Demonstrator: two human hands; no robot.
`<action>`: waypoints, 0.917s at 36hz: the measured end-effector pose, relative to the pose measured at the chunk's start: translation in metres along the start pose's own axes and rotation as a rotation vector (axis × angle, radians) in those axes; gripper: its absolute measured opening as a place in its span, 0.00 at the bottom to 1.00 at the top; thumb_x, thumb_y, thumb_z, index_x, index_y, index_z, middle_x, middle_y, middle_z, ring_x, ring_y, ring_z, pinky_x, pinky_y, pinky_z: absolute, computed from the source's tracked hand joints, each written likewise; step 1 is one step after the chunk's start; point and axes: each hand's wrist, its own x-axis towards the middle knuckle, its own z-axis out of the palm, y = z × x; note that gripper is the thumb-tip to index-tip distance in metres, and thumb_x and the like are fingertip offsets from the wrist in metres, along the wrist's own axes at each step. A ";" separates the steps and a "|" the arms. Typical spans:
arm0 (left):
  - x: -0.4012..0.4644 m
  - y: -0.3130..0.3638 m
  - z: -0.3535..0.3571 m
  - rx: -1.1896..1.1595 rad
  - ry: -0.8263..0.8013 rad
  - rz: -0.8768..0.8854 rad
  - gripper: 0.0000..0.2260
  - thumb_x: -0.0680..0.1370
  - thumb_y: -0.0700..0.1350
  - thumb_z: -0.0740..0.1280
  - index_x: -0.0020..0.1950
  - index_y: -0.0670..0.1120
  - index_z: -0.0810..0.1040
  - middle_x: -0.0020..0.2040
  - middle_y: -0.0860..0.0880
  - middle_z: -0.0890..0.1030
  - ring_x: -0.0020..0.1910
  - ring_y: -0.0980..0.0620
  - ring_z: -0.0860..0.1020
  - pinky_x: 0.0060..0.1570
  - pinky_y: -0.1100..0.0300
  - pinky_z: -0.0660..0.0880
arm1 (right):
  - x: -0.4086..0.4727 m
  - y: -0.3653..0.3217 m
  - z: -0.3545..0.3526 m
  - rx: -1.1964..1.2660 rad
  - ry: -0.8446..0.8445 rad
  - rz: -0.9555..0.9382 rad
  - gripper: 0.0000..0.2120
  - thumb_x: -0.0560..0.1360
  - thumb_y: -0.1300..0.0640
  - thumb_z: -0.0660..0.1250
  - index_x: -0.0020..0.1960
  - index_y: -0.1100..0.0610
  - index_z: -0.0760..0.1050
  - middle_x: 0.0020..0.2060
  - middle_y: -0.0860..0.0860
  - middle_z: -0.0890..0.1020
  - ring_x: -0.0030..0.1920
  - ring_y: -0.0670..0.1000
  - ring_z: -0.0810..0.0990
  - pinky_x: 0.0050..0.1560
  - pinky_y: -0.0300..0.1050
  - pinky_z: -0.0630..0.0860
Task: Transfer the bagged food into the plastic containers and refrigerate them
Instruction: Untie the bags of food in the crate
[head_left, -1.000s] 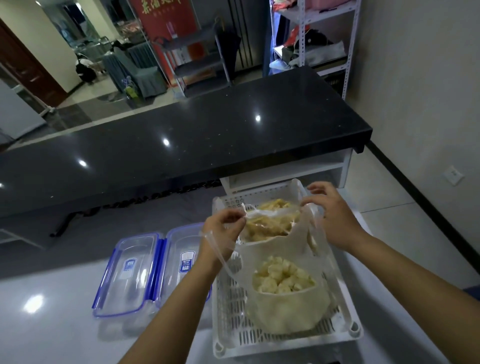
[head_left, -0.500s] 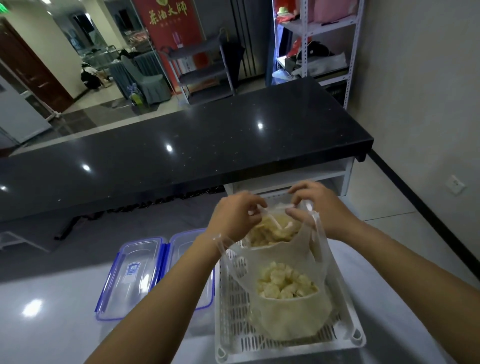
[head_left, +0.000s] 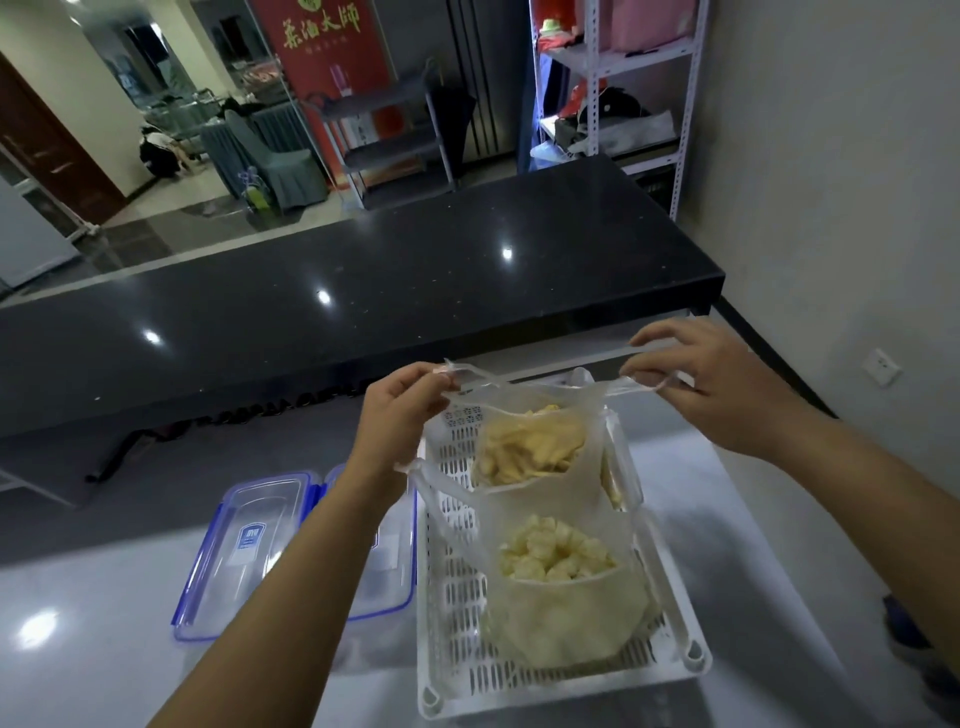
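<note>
A white slotted basket (head_left: 452, 587) sits on the grey table and holds two clear plastic bags of pale yellow food. The far bag (head_left: 530, 452) holds flat strips; the near bag (head_left: 561, 587) holds small chunks. My left hand (head_left: 400, 410) pinches the far bag's left handle. My right hand (head_left: 722, 384) pinches its right handle, and the two handles are stretched wide apart. Two clear plastic containers with blue clip lids (head_left: 244, 551) lie left of the basket, the right one partly hidden by my left forearm.
A long black counter (head_left: 363, 291) runs across behind the table. A white wall with a socket (head_left: 880, 366) stands to the right. Metal shelving (head_left: 639, 83) and a grey rack (head_left: 389, 140) stand in the back.
My hands were close together at the far bag's top; they have pulled apart sideways, each with a handle, and the bag mouth is spread open.
</note>
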 end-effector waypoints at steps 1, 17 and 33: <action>0.001 0.003 0.000 -0.055 -0.032 -0.026 0.09 0.76 0.40 0.68 0.39 0.46 0.85 0.44 0.43 0.85 0.52 0.41 0.81 0.60 0.47 0.77 | 0.001 0.002 -0.003 -0.018 0.042 -0.011 0.09 0.77 0.60 0.68 0.55 0.53 0.84 0.55 0.50 0.80 0.58 0.51 0.75 0.60 0.61 0.72; -0.004 0.014 -0.008 -0.560 -0.480 -0.232 0.31 0.71 0.54 0.71 0.74 0.49 0.73 0.56 0.40 0.83 0.46 0.45 0.83 0.48 0.51 0.80 | 0.024 -0.029 0.027 1.205 0.143 0.508 0.13 0.84 0.53 0.58 0.64 0.50 0.78 0.49 0.58 0.86 0.52 0.57 0.86 0.51 0.51 0.83; 0.011 0.039 0.002 -0.543 -0.223 -0.218 0.28 0.79 0.65 0.58 0.70 0.48 0.77 0.74 0.47 0.71 0.61 0.38 0.81 0.50 0.48 0.81 | 0.072 -0.028 -0.036 1.711 -0.197 0.676 0.29 0.77 0.39 0.61 0.73 0.52 0.69 0.67 0.67 0.75 0.62 0.69 0.78 0.56 0.66 0.78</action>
